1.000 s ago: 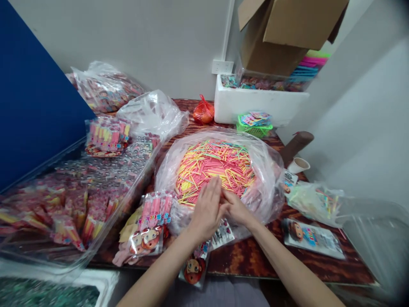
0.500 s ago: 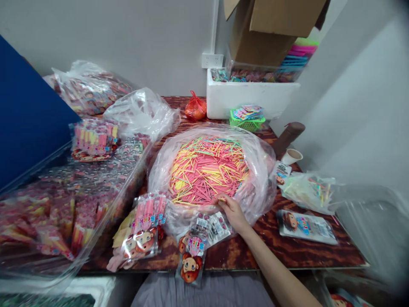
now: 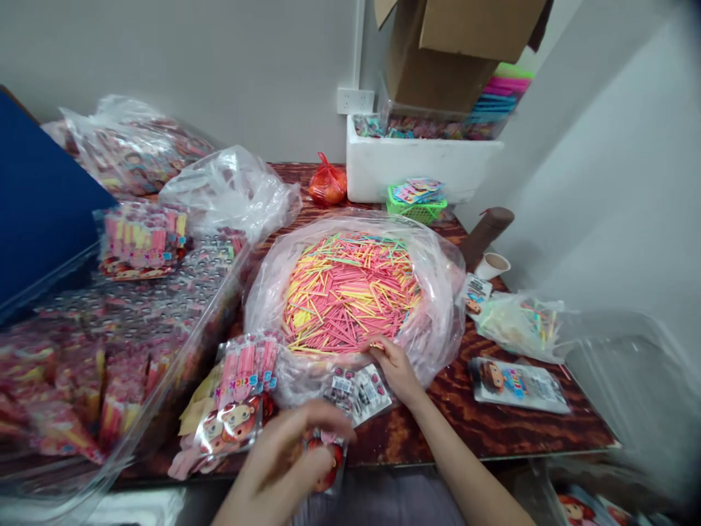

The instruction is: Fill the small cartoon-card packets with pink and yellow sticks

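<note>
A big clear bag [image 3: 438, 292] full of pink, yellow and green sticks [image 3: 350, 288] lies open in the middle of the wooden table [image 3: 493, 427]. My right hand [image 3: 391, 361] rests at the bag's near edge, fingers curled onto a few sticks. My left hand [image 3: 288, 456] is low at the table's front edge, blurred, fingers bent over a cartoon-face packet [image 3: 328, 456]. More filled packets [image 3: 238, 398] lie just left of it, and flat packets [image 3: 358, 387] lie between my hands.
A large clear bag of filled packets [image 3: 109, 343] covers the left side. A white foam box [image 3: 421, 164], green basket [image 3: 416, 208], red bag [image 3: 327, 186] and cardboard box [image 3: 454, 44] stand at the back. A paper cup [image 3: 491, 264] and a packet [image 3: 518, 383] lie at right.
My left hand left the sticks, dropped out of view, and now reappears at the front edge over the face packet. The right hand stays at the bag's rim. The view shifted right.
</note>
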A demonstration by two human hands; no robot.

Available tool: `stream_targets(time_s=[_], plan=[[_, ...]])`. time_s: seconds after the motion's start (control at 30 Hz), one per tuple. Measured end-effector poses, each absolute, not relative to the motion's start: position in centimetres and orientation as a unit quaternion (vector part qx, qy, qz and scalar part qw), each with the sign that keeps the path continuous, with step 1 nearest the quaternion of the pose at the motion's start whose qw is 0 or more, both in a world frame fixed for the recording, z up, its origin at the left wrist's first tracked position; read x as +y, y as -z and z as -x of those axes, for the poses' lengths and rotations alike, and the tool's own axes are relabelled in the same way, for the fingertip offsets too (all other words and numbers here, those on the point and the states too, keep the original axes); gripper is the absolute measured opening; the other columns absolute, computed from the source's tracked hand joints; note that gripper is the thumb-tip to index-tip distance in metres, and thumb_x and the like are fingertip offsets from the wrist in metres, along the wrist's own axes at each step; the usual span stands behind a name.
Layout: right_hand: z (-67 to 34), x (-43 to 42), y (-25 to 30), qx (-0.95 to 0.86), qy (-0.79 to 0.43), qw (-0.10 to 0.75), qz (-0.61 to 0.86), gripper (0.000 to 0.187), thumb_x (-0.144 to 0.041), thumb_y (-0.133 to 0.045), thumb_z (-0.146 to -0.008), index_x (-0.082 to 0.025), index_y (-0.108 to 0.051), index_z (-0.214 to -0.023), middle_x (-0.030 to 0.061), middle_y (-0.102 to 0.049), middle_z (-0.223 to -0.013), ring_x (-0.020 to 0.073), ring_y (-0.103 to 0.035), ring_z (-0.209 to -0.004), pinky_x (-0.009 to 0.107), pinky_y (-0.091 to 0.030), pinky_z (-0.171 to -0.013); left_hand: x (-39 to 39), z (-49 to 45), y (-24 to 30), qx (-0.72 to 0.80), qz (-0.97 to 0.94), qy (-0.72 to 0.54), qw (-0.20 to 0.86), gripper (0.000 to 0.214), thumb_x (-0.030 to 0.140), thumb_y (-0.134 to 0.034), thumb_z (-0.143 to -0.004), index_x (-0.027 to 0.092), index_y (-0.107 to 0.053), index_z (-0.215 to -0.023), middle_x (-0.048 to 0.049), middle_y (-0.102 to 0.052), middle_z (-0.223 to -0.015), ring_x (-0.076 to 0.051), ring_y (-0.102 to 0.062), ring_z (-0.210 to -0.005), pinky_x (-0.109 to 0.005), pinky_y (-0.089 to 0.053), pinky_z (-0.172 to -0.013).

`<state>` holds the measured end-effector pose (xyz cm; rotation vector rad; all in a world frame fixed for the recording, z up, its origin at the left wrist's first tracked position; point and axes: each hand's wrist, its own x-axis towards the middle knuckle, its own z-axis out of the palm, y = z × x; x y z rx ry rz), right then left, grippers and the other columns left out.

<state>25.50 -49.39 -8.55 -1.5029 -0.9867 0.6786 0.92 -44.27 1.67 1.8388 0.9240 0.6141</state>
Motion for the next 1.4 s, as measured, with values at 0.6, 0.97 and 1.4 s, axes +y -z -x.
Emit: stream_targets(time_s=[0.6,0.97,1.4], plan=[[-25.8,-49.6,8.8,-0.413,-0.307,0.588,0.624,0.015,-0.026,-0.053,-0.091,-0.021,-0.065,-0.085,0.0026,-0.065,-0.084,0.0188,-0.061,-0.085,0.03,-0.045,-0.081,-41.7,-4.7,7.3,0.331,-0.874,-0.28,0.219,0.021,0.028,-0.049,-0.093,0.021,-0.057,-0.075,-0.0025,-0.061,-0.073,-0.019,-0.058,-0.072,-0.03,-0.043,-0.07],[-25.9,-49.6,9.0,-0.412,-0.304,0.587,0.627,0.014,-0.026,-0.054,-0.089,-0.021,-0.066,-0.084,0.0019,-0.066,-0.083,0.0189,-0.061,-0.085,0.03,-0.045,-0.08,-39.9,-4.6,3.6,0.326,-0.854,-0.218,0.342,0.039,0.029,-0.039,-0.096,0.024,-0.057,-0.13,-0.0084,-0.061,-0.123,-0.022,-0.06,-0.111,-0.036,-0.048,-0.092],[-25.9,-49.6,9.0,-0.413,-0.306,0.584,0.628,0.015,-0.029,-0.054,-0.089,-0.021,-0.066,-0.085,0.0029,-0.066,-0.084,0.0195,-0.062,-0.086,0.031,-0.046,-0.081,-39.6,-4.3,3.9,0.467,-0.512,-0.357,0.626,0.028,0.045,-0.067,-0.079,0.018,-0.059,-0.076,0.0051,-0.054,-0.067,-0.01,-0.049,-0.061,-0.019,-0.041,-0.06]])
